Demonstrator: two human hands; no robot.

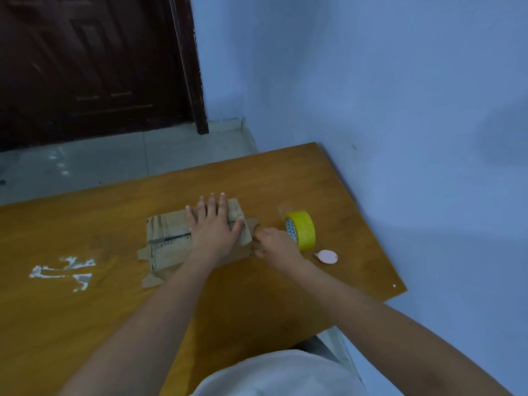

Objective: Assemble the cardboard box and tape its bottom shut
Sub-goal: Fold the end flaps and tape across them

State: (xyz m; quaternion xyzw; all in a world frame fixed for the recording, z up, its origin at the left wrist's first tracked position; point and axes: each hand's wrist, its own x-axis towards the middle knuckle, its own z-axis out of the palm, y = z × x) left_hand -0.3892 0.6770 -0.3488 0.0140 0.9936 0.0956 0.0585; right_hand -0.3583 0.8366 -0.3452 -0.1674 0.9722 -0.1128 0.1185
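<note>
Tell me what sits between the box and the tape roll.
In the head view, the right hand lies between the box and the tape roll, its fingers at the box's right end.

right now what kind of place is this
Probably a plain room in a home or small office, not a workshop: a wooden table pushed against a painted wall, a dark door and a tiled floor.

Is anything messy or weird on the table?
Yes. White scraps of torn residue are stuck on the wooden table to the left, like leftover tape. The cardboard box looks worn, with dark streaks and tape ends hanging over its edges. The yellow tape roll and small pink oval thing look fine.
</note>
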